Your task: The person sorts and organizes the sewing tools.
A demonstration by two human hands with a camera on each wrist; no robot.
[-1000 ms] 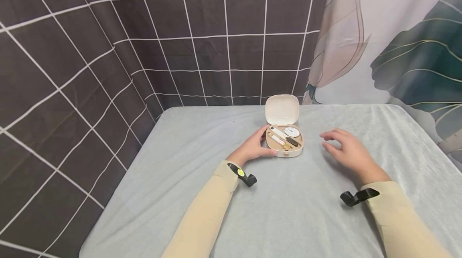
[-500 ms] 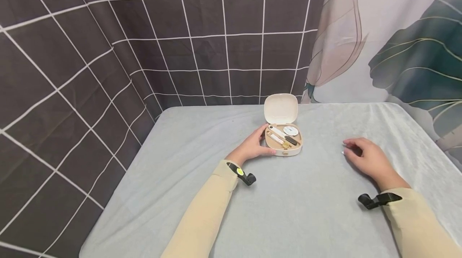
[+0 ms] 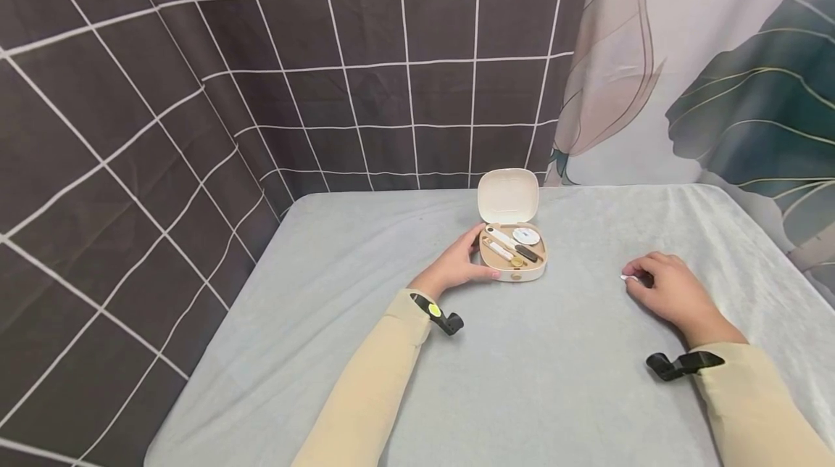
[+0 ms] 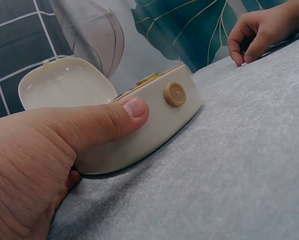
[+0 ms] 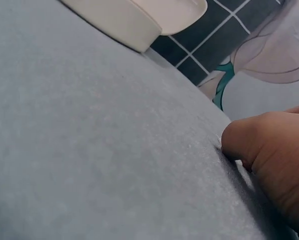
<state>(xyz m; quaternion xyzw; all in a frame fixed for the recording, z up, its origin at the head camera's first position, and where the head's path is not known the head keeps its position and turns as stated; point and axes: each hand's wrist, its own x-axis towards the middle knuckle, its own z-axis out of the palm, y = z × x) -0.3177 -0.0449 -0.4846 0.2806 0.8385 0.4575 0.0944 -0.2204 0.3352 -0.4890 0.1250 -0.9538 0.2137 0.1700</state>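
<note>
My left hand (image 3: 457,265) grips the left side of a small cream case (image 3: 530,275), thumb across its front beside a tan button-shaped clasp (image 4: 175,94). The case's lid (image 3: 509,196) stands raised. Inside, a tan insert holds a white disc (image 3: 525,236), a white tool with a dark end (image 3: 525,253), a slim white piece (image 3: 498,248) and a small gold round piece (image 3: 517,262). Well to the right, my right hand (image 3: 670,294) is low over the cloth, thumb and forefinger pinching a tiny white item (image 3: 624,277), mostly hidden by the fingers.
A pale grey-blue cloth (image 3: 522,380) covers the table. Dark curtain with white grid lines (image 3: 365,90) hangs behind and at the left. At the back right hangs a white curtain with leaf prints (image 3: 770,104).
My right hand has moved right, away from the case, and its thumb and forefinger have closed on the tiny white item at the cloth. The left hand has stayed on the case.
</note>
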